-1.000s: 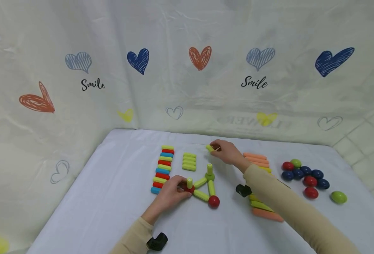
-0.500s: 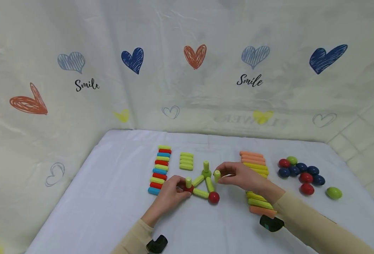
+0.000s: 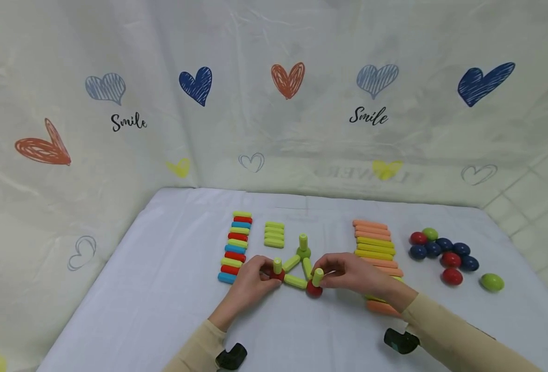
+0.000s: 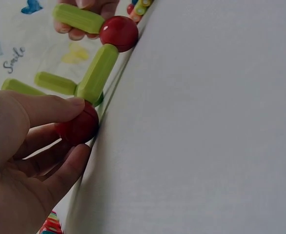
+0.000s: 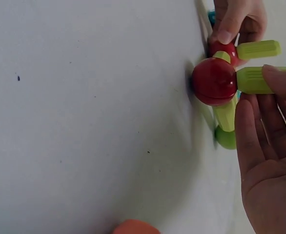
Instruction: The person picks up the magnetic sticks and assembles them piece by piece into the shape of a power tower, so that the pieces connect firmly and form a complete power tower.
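Lowered since the earlier frame, the rod (image 3: 318,277) pinched in the right hand (image 3: 348,272) now stands on the red ball (image 3: 314,291) at five o'clock of the triangle (image 3: 295,282), while the left hand (image 3: 249,280) grips the second ball (image 3: 278,276) at nine. Three sides and the uprights (image 3: 303,241) at twelve and nine look done; whether this third one is fully seated cannot be told. Spare rods (image 3: 274,236) at eleven, long rods (image 3: 374,248) at two and loose balls (image 3: 450,259) at three remain, uncontained on the cloth (image 3: 162,310).

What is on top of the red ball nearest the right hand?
A light green stick, held by the right hand, stands on the red ball. The stick covers the spot beneath, so any hole there cannot be seen.
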`<control>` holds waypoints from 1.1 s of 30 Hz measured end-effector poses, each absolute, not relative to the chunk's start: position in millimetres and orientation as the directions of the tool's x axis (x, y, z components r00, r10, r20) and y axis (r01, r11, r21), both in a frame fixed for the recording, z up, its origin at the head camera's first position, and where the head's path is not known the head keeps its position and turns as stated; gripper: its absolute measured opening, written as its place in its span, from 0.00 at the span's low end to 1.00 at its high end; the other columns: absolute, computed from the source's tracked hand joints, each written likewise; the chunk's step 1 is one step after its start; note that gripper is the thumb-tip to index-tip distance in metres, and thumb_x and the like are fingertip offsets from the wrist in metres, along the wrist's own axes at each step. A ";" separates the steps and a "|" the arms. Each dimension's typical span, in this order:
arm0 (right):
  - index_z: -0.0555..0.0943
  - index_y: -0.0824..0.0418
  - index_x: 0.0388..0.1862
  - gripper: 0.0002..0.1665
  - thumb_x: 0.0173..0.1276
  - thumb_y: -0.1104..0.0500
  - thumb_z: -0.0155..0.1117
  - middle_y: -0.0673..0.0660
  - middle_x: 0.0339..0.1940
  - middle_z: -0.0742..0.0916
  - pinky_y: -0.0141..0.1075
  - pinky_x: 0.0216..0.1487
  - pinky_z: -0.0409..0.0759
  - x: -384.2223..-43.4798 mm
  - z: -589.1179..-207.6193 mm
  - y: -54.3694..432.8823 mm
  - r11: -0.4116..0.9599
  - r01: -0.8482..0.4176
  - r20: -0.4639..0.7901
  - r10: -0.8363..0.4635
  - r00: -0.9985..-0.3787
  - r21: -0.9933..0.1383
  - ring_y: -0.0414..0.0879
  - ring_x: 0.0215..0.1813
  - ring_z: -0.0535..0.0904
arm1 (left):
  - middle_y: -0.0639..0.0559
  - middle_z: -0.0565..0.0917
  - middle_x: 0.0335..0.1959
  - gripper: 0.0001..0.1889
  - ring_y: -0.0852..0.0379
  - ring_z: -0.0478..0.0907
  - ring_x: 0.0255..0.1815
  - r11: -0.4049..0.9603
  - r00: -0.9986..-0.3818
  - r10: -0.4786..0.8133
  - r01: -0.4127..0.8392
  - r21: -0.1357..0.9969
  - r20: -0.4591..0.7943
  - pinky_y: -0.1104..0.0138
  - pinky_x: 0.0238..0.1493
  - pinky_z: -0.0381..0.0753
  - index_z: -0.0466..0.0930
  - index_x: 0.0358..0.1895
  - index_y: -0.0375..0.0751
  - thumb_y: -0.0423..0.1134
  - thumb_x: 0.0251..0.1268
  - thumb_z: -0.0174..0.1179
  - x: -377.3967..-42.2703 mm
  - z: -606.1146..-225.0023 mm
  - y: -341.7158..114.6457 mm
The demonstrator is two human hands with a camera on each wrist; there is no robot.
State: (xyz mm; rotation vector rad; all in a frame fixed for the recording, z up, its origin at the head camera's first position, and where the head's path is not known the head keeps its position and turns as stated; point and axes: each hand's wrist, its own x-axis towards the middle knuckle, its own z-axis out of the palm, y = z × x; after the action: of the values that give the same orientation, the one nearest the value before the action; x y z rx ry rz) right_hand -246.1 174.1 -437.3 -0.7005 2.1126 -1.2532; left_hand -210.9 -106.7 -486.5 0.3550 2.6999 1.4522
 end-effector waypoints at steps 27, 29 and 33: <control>0.79 0.59 0.56 0.17 0.70 0.56 0.64 0.56 0.50 0.84 0.34 0.51 0.80 -248.3 -442.8 181.8 0.384 -0.146 -0.195 -0.718 -0.668 -0.912 0.53 0.51 0.80 | 0.55 0.83 0.43 0.14 0.58 0.80 0.44 0.437 -0.941 0.310 0.265 0.859 0.132 0.71 0.45 0.81 0.82 0.49 0.43 0.44 0.64 0.66 -213.0 -486.6 -106.5; 0.79 0.59 0.57 0.18 0.70 0.56 0.64 0.56 0.51 0.84 0.34 0.52 0.80 -248.0 -442.0 184.0 0.385 -0.144 -0.194 -0.712 -0.674 -0.912 0.53 0.52 0.79 | 0.56 0.83 0.43 0.14 0.59 0.79 0.44 0.437 -0.940 0.316 0.264 0.860 0.128 0.71 0.45 0.81 0.82 0.50 0.44 0.44 0.64 0.66 -212.9 -486.7 -106.6; 0.79 0.58 0.57 0.17 0.70 0.56 0.64 0.55 0.53 0.83 0.33 0.52 0.80 -247.2 -437.3 192.1 0.394 -0.137 -0.186 -0.677 -0.712 -0.909 0.54 0.56 0.77 | 0.56 0.83 0.43 0.14 0.60 0.80 0.43 0.444 -0.935 0.330 0.273 0.854 0.127 0.71 0.45 0.81 0.81 0.50 0.44 0.42 0.63 0.67 -213.2 -487.4 -107.0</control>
State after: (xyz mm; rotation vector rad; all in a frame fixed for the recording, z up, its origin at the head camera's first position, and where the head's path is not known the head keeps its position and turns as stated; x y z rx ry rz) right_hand -247.2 192.1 -437.3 -0.6936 2.1134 -1.3048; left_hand -213.2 -107.0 -487.4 0.5478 2.6198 1.5317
